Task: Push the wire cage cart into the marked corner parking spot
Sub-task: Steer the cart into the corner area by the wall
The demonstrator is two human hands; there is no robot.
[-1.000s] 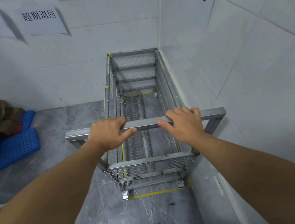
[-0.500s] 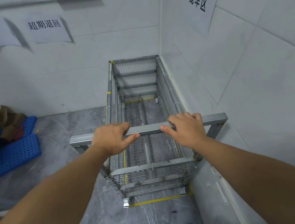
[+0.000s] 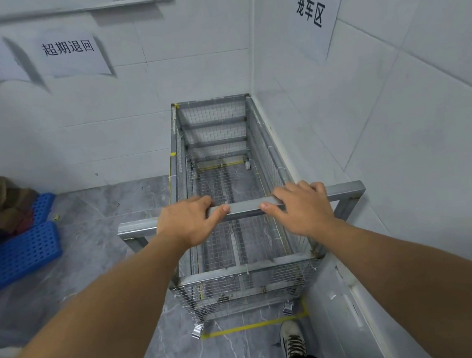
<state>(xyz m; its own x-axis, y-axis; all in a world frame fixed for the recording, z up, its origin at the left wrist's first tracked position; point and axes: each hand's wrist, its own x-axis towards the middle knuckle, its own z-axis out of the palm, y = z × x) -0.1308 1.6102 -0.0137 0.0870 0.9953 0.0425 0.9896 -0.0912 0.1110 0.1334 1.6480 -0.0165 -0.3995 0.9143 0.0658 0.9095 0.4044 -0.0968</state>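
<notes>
Steel handle bar (image 3: 244, 207) of the wire cage cart (image 3: 231, 197) is gripped by left hand (image 3: 188, 221) and right hand (image 3: 301, 208), fingers curled over it; yellow floor tape (image 3: 254, 325) is seen beneath.

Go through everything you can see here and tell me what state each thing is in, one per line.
Cart: empty, upright, far end in the corner.
Handle bar: gripped by both hands.
Left hand: closed on the bar.
Right hand: closed on the bar.
Yellow tape: on the floor just behind the rear wheels.
Blue pallets: flat on the floor at left.
Wall sign: stuck to the right wall.
</notes>
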